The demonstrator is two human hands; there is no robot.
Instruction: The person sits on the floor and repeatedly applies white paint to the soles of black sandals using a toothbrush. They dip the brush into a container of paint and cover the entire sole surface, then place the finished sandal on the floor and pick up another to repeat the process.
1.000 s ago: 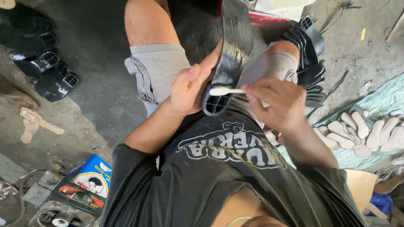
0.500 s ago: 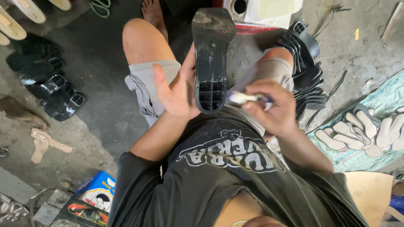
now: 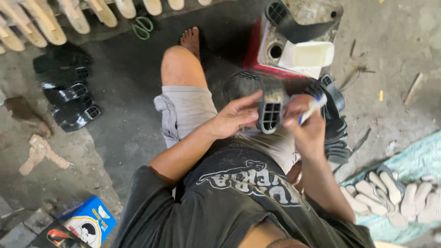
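Soft, even daylight fills the scene with no hard shadows, and only the pale cream plastic tub (image 3: 307, 56) at the top looks slightly washed out. The right hand (image 3: 307, 123) and the white brush with a blue tip (image 3: 313, 106) are smeared by motion blur, as is the black moulded shoe sole (image 3: 270, 106). The dark concrete floor (image 3: 124, 115) stays fairly sharp, while the corners soften and bend outwards.

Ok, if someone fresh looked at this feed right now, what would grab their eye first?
Most likely the black shoe sole at centre, gripped by the left hand, with the right hand holding a small brush beside it. Then the pale soles lined up at upper left and the black soles piled on the floor below them.
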